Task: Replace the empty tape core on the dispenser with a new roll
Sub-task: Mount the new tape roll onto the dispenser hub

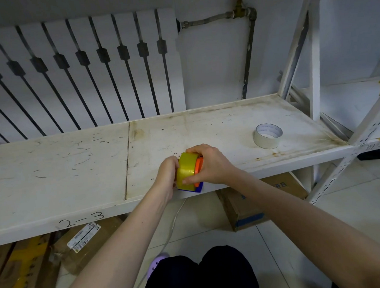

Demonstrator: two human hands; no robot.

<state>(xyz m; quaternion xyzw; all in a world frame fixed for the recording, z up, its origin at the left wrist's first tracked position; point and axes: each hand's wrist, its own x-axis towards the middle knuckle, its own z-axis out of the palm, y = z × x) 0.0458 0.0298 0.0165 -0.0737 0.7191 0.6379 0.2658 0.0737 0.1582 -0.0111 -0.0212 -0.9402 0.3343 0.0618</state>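
A yellow roll of tape sits on a dispenser with an orange hub and a blue base, held just above the front edge of the white shelf. My right hand wraps over the roll from the right, thumb on its face. My left hand grips the dispenser from the left, hiding that side. An empty pale tape core stands on the shelf to the right, apart from both hands.
The shelf front is marked "2-3". A radiator and a pipe with a red valve are on the wall behind. Cardboard boxes lie on the tiled floor under the shelf. A white rack upright stands at the right.
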